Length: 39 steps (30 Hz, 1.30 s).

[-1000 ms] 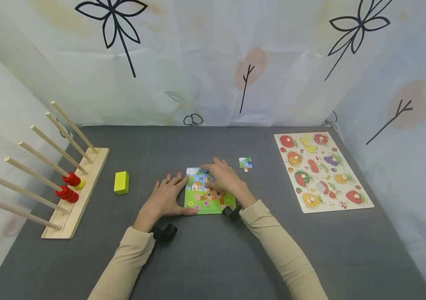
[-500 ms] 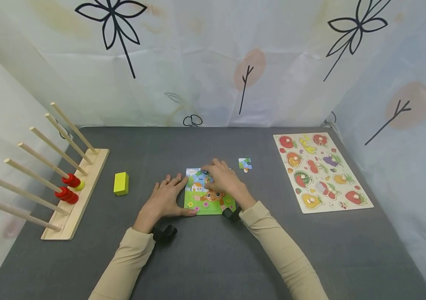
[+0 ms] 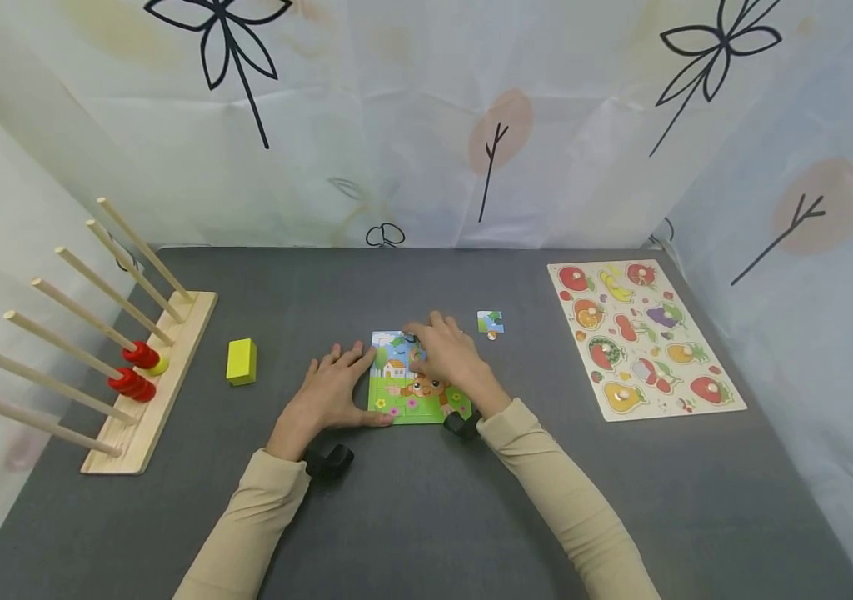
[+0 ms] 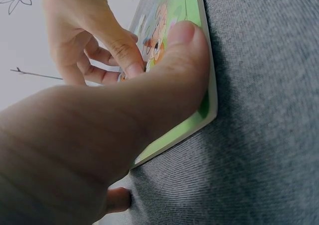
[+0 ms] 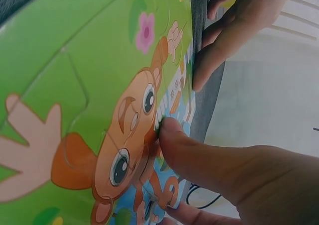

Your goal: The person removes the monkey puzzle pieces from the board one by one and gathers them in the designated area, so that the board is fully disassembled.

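Note:
A monkey jigsaw puzzle (image 3: 419, 407) lies in its flat board, mid-table in the head view. My left hand (image 3: 332, 392) is spread at its left side, thumb resting along the front border and fingertips by the left edge. Over the upper part of the picture, my right hand (image 3: 441, 354) pinches a puzzle piece (image 5: 164, 187) between thumb and fingers. That piece shows a brown curled tail on blue and sits among the laid pieces, above the monkey's head. My palm hides much of the upper right of the puzzle in the head view.
A loose puzzle piece (image 3: 490, 322) lies behind and right of the board. Left stand a yellow block (image 3: 242, 362) and a wooden peg rack (image 3: 164, 396) with red and yellow beads (image 3: 134, 383). A fruit puzzle board (image 3: 640, 350) lies at the right.
Both hands keep nearly the same place on the puzzle. The whole head view has shifted up slightly.

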Each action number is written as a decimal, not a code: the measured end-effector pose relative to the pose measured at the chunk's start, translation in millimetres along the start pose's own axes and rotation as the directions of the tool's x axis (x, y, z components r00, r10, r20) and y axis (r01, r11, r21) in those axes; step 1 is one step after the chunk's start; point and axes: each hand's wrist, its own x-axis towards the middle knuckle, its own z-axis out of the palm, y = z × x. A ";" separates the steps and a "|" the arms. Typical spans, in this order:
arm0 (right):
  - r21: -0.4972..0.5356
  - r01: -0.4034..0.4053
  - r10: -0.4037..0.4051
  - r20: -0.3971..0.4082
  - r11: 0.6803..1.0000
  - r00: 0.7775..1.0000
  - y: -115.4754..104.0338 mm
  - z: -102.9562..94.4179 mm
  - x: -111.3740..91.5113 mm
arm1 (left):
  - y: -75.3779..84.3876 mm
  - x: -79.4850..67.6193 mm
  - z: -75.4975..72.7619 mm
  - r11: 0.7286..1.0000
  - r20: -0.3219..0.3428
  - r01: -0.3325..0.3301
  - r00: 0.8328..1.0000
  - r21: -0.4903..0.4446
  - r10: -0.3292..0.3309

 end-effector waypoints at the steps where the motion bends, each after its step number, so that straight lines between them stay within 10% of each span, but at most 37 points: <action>1: 0.002 0.000 0.000 -0.002 1.000 1.000 -0.1 -0.2 -0.1 | 0.1 0.1 -0.3 1.000 0.000 0.001 1.000 0.000 -0.001; 39: -0.027 0.067 -0.067 -0.021 0.997 0.998 4.6 -6.1 -2.4 | -0.1 -1.1 0.5 1.000 -0.004 0.003 1.000 -0.008 -0.003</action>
